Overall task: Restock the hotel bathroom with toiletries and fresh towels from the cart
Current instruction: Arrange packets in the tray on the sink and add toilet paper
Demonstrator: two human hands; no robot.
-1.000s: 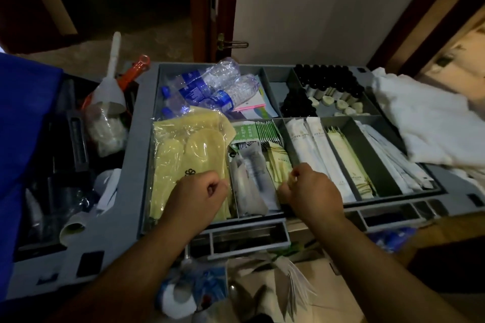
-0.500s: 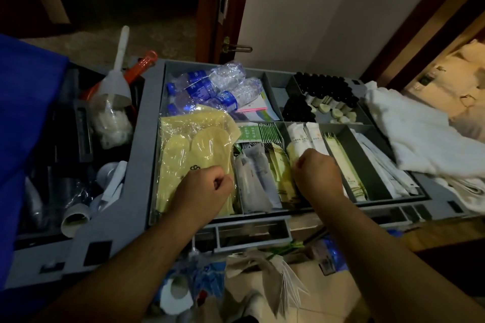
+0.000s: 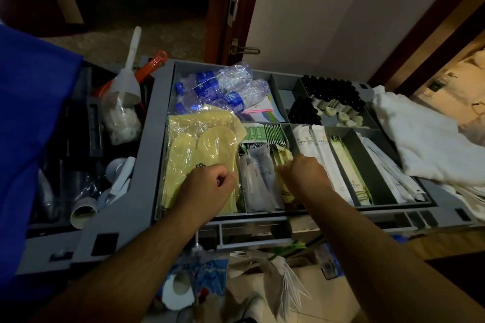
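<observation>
Right hand (image 3: 304, 174) knuckles-up, fingers curled, blurred tips down among pale yellow-green sachets (image 3: 284, 186) in the middle front compartment of the grey plastic divided tray (image 3: 367, 165). Cannot tell whether pinching one or merely touching.

Left hand (image 3: 210, 186) curled into a loose fist, thumb against forefinger, nothing visible inside. Resting on the clear plastic bag of yellow slippers (image 3: 202, 144) in the tray's front-left compartment.

On the left side of the tray's middle compartment, grey-white flat pouches (image 3: 258, 178). At the back of that compartment, upright green-and-white paper sachets (image 3: 265, 134). One compartment further right in the tray, long white paper-wrapped packets (image 3: 313, 144).

In the tray's rear-left compartment, clear water bottles with blue labels (image 3: 225, 86), lying down. In its rear-right compartment, rows of small black-capped bottles (image 3: 330, 92).

Overlapping the tray's right rim, a heap of white folded towels (image 3: 430, 144). Off the tray's left edge, a white long-handled brush in a clear holder (image 3: 126, 97). Further left of the tray, a blue fabric bag (image 3: 34, 126).
</observation>
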